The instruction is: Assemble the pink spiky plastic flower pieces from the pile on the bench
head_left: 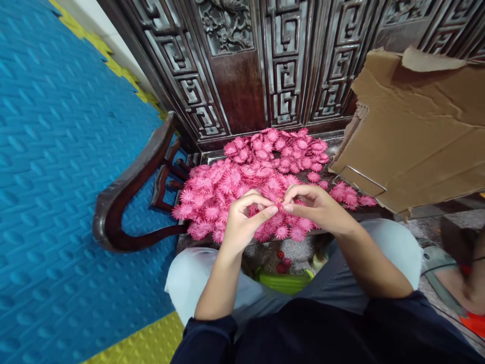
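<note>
Many pink flower-shaped pieces (212, 197) lie heaped on a dark wooden bench, with a few more to the right by the cardboard. Over the front of the heap, my left hand (248, 215) and my right hand (310, 205) meet, thumbs and forefingers pinched around a small pink piece (278, 202) between them. Its exact shape is hard to make out against the pink pile behind it. Both hands are closed on it, the fingertips nearly touching.
Behind the heap stands a carved dark wood panel (242, 93). A curved armrest (129, 187) is at the left, a large cardboard piece (417, 126) at the right. Between my knees is a green object (286, 283). Part of another person's limb (462, 283) shows at the right edge.
</note>
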Tool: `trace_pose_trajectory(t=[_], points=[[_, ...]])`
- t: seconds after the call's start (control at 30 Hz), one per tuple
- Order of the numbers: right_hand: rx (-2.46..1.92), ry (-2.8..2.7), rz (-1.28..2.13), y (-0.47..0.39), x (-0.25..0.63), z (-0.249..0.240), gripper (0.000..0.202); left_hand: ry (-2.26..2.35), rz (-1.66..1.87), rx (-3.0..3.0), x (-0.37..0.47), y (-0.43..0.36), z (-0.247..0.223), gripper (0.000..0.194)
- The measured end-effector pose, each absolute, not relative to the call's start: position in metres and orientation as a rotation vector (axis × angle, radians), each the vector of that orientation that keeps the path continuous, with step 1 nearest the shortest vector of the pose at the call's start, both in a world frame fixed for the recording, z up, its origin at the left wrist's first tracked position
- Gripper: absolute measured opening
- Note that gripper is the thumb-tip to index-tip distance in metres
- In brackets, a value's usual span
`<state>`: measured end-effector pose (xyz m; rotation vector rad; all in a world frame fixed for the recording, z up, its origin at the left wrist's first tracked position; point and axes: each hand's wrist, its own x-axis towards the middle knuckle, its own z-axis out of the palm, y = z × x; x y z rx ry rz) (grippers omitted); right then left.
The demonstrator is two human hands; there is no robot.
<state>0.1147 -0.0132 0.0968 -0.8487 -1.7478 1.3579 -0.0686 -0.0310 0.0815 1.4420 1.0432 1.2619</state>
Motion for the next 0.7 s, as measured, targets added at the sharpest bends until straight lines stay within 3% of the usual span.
trace_pose_trajectory(t=[0.7], points=[[-0.926,-1.678,1.294,-0.0150,0.1053,0.0977,0.016,1.137,1.302,1.498,-0.0647,-0.0307,0.0804,0.012]])
